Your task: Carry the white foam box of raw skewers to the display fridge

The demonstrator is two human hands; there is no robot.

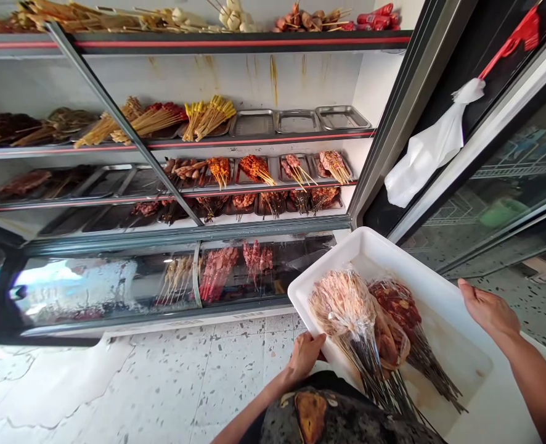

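A white plastic tray (444,296) is held in front of my body, tilted in view. My left hand (304,356) grips its near left rim, thumb over the edge and fingers hidden below. On the right side, my right hand (489,311) clasps the opposite rim, its thumb along the top. Inside lie a bundle of pale meat skewers (344,302) wrapped in clear plastic and a darker bundle of red meat skewers (397,308), also wrapped. Their thin dark sticks point toward me.
A display fridge (217,229) stands ahead, its shelves carrying skewers on metal trays (253,123). Behind its curved lower glass hang or lie red meat skewers (217,271). A white plastic bag (427,154) hangs at right beside a glass door (508,179). The floor (171,382) is speckled tile.
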